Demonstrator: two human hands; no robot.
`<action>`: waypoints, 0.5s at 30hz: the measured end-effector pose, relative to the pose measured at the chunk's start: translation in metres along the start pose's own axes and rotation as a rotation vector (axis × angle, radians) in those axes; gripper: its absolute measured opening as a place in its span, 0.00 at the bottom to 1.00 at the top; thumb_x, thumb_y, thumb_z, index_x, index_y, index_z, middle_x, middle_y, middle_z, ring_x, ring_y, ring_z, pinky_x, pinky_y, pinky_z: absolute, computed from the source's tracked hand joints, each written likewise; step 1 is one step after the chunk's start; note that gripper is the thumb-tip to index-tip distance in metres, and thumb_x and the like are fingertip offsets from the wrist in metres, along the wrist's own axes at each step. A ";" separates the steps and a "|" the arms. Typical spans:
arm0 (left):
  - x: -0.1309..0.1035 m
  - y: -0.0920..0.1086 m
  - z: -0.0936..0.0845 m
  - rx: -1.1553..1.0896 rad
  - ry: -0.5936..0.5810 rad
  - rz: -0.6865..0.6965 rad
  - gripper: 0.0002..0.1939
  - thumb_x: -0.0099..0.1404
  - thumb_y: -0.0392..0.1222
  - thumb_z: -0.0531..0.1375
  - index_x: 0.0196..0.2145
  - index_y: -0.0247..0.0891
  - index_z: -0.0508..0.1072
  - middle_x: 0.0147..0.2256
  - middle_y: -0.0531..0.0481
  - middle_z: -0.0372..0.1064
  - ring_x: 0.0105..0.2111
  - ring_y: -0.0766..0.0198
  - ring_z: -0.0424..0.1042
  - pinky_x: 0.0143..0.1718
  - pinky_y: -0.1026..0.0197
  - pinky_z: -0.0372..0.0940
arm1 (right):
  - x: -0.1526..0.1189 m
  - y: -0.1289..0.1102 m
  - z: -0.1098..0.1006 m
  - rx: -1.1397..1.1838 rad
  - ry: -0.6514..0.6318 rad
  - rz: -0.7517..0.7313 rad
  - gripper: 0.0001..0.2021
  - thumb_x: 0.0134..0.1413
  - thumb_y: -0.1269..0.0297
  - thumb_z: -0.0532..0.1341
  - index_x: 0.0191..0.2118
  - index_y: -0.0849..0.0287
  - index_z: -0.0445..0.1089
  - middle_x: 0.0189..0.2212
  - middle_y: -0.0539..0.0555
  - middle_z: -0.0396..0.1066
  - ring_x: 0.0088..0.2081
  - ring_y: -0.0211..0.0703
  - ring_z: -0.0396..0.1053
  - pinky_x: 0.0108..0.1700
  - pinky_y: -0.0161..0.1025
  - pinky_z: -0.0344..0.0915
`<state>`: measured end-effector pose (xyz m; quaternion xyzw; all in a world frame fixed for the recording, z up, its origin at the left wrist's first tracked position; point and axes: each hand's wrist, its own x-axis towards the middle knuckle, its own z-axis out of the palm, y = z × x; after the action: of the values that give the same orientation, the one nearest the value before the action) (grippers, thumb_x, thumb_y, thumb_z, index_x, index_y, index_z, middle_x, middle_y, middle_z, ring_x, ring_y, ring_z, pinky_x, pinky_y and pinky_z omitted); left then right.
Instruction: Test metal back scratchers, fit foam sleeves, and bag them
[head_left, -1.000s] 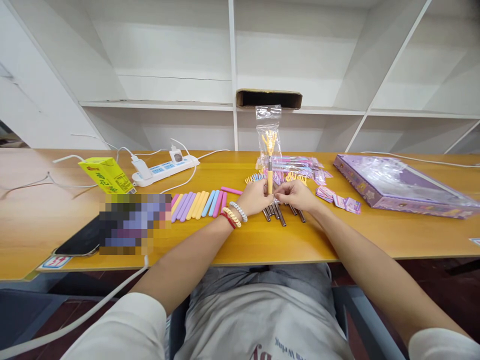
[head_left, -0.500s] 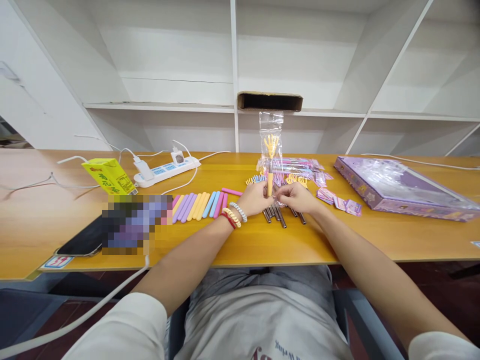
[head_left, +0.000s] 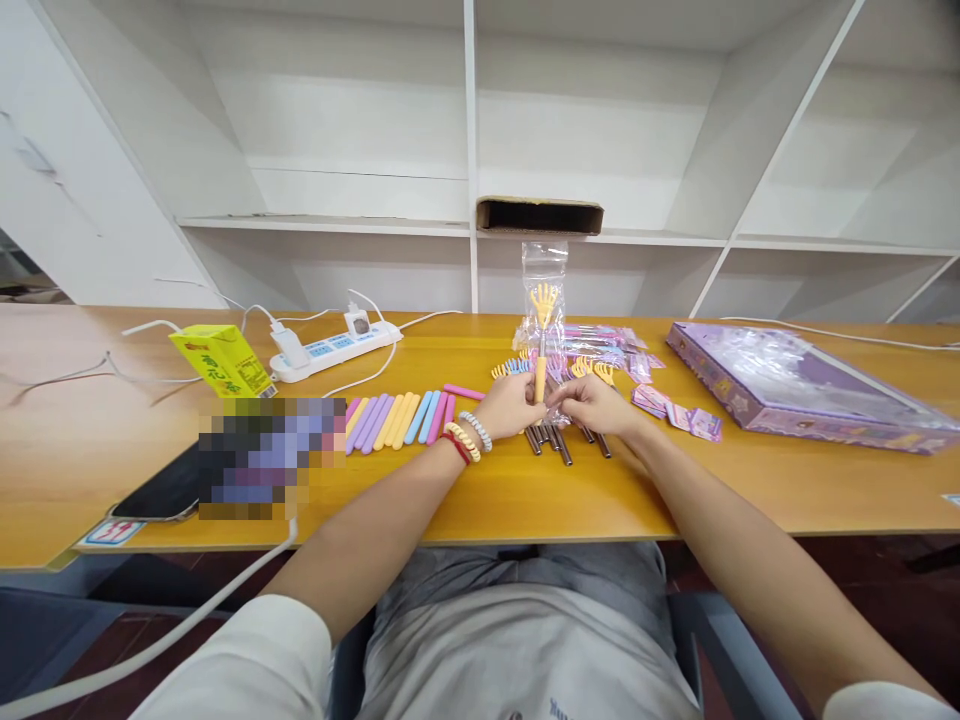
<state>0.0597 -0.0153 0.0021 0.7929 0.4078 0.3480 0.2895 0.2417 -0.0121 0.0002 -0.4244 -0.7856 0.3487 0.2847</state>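
A back scratcher (head_left: 544,305) with a yellow claw head, metal shaft and yellow handle stands upright over the table. My left hand (head_left: 508,403) is closed around its handle. A clear plastic bag (head_left: 545,260) surrounds the scratcher. Close by on the right, my right hand (head_left: 596,402) pinches at the bag's lower edge; its fingertips partly hide what they grip. Under and behind both hands lie loose claw heads (head_left: 600,372) in yellow, blue and pink, with bare metal shafts (head_left: 559,442) pointing toward me. A row of coloured handle sleeves (head_left: 390,420) lies left of my left hand.
Bagged back scratchers (head_left: 600,340) lie behind my hands. Small printed cards (head_left: 679,408) and a purple box (head_left: 810,400) are to the right. On the left are a power strip (head_left: 337,350), a yellow carton (head_left: 223,358), a phone (head_left: 161,490) and cables. Shelving (head_left: 360,228) stands behind.
The camera view has tilted slightly, so everything sits a little lower. Both hands keep nearly the same place, with the back scratcher still in my left hand.
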 end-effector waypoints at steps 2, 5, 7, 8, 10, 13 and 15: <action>0.001 -0.004 -0.001 -0.098 -0.040 -0.002 0.08 0.52 0.33 0.59 0.33 0.33 0.68 0.27 0.49 0.70 0.25 0.66 0.70 0.25 0.66 0.64 | 0.000 0.000 -0.001 0.030 -0.009 0.035 0.18 0.40 0.73 0.51 0.36 0.64 0.74 0.18 0.49 0.70 0.15 0.29 0.55 0.19 0.30 0.52; 0.001 -0.009 -0.003 -0.270 -0.113 -0.044 0.10 0.53 0.35 0.61 0.35 0.33 0.66 0.26 0.49 0.71 0.24 0.66 0.71 0.23 0.65 0.66 | 0.000 0.000 -0.004 0.118 -0.013 0.036 0.17 0.39 0.73 0.51 0.36 0.64 0.73 0.19 0.49 0.69 0.16 0.30 0.56 0.20 0.30 0.53; 0.002 -0.011 -0.003 -0.386 -0.151 -0.095 0.12 0.52 0.35 0.63 0.34 0.33 0.65 0.25 0.50 0.70 0.22 0.66 0.71 0.23 0.64 0.67 | 0.000 0.000 -0.005 0.174 0.003 0.025 0.15 0.40 0.71 0.53 0.36 0.63 0.72 0.19 0.49 0.68 0.17 0.31 0.57 0.20 0.30 0.53; 0.002 -0.011 -0.003 -0.443 -0.165 -0.121 0.13 0.52 0.36 0.64 0.35 0.32 0.65 0.24 0.51 0.70 0.22 0.66 0.71 0.24 0.63 0.68 | 0.000 0.000 -0.006 0.189 0.015 0.023 0.13 0.42 0.70 0.54 0.36 0.63 0.71 0.19 0.48 0.67 0.18 0.31 0.57 0.20 0.30 0.53; 0.002 -0.011 -0.002 -0.541 -0.190 -0.173 0.16 0.50 0.36 0.65 0.36 0.32 0.65 0.23 0.51 0.70 0.23 0.66 0.72 0.26 0.62 0.69 | 0.000 0.001 -0.007 0.199 0.032 0.021 0.10 0.45 0.64 0.58 0.34 0.62 0.68 0.18 0.46 0.64 0.18 0.31 0.56 0.20 0.30 0.53; 0.002 -0.011 -0.001 -0.627 -0.204 -0.245 0.18 0.49 0.37 0.67 0.37 0.31 0.66 0.24 0.50 0.70 0.23 0.65 0.72 0.25 0.63 0.70 | 0.001 0.005 -0.006 0.229 0.029 -0.003 0.15 0.47 0.52 0.59 0.28 0.61 0.65 0.17 0.46 0.60 0.18 0.31 0.56 0.20 0.31 0.54; 0.002 -0.010 -0.001 -0.653 -0.189 -0.285 0.20 0.49 0.37 0.67 0.38 0.30 0.66 0.23 0.50 0.70 0.22 0.65 0.72 0.24 0.63 0.70 | 0.002 0.007 -0.005 0.278 -0.002 0.005 0.17 0.46 0.48 0.60 0.29 0.61 0.65 0.18 0.46 0.60 0.18 0.31 0.57 0.21 0.32 0.56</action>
<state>0.0552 -0.0085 -0.0044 0.6225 0.3531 0.3410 0.6095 0.2481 -0.0062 -0.0022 -0.3823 -0.7290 0.4553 0.3392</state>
